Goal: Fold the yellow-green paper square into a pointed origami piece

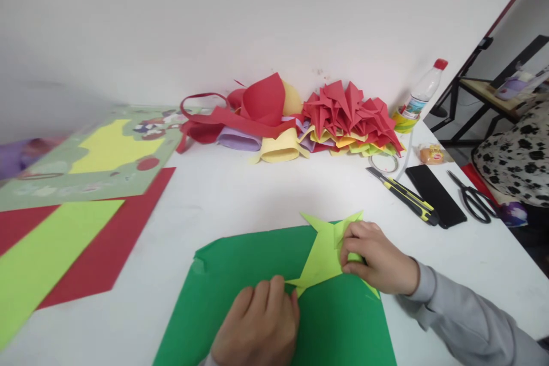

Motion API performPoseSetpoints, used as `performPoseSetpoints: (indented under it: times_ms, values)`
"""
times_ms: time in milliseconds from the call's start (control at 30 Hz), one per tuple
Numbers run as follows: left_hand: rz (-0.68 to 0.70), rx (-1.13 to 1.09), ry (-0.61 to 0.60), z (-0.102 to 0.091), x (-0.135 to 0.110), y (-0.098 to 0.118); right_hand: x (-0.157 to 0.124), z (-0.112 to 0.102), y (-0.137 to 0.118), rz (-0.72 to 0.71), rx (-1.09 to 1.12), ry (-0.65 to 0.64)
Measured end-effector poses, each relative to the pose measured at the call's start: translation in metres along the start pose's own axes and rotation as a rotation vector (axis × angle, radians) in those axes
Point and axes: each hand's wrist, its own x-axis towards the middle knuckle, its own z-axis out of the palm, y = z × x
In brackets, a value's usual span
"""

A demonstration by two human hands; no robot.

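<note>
A lime-green folded paper with several pointed corners lies on a dark green sheet. My right hand is closed on its right side, thumb and fingers pinching a raised fold. My left hand has curled fingers at the paper's lower left tips; the thumb side meets the tip there, and the hand partly hides it. Beneath both hands the green sheet lies flat, its upper left corner creased.
Red and lime sheets lie left, beside a pale green mat; a blurred purple sleeve reaches over it. Behind are red folded papers and a bottle. A utility knife, phone and scissors lie right.
</note>
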Motion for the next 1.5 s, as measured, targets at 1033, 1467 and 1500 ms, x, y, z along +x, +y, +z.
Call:
performPoseSetpoints:
  times_ms: [1033,1467,1500]
  values:
    - [0.273,-0.481,0.183,0.067,0.018,-0.045,0.001,-0.005,0.021,-0.286,-0.163,0.311]
    - [0.291,-0.463,0.218,0.056,0.025,-0.045,0.008,-0.003,0.030,-0.228,-0.039,0.307]
    - [0.300,-0.458,0.222,0.052,0.026,-0.045,0.007,-0.003,0.029,-0.251,-0.045,0.341]
